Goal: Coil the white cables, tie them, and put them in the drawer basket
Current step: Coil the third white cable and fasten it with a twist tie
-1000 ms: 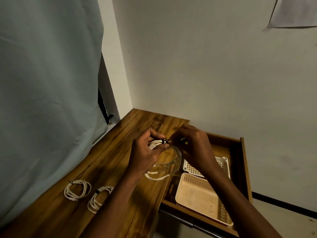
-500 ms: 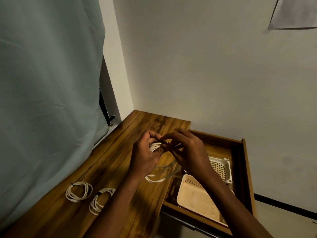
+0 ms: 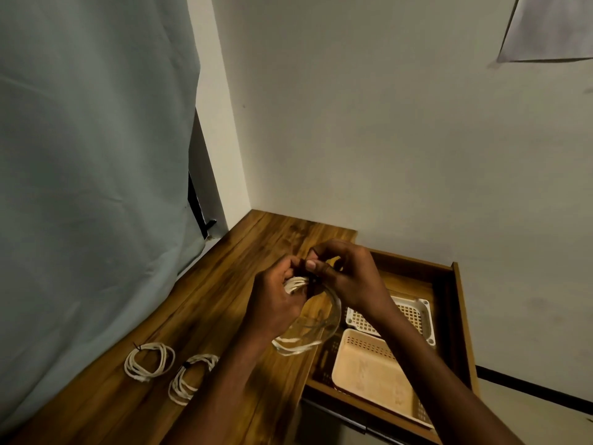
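Hands: our left hand (image 3: 272,303) grips one coil (image 3: 306,329); right hand (image 3: 349,277) fingers pinch its tie.
Worktop (image 3: 256,239): two tied coils (image 3: 149,361) (image 3: 189,377) near the left edge.
Drawer (image 3: 462,319): two baskets (image 3: 375,374) (image 3: 414,313).

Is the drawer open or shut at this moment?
Open. The drawer is pulled out beside the desktop, its inside exposed, with a white basket and a peach basket visible in it.
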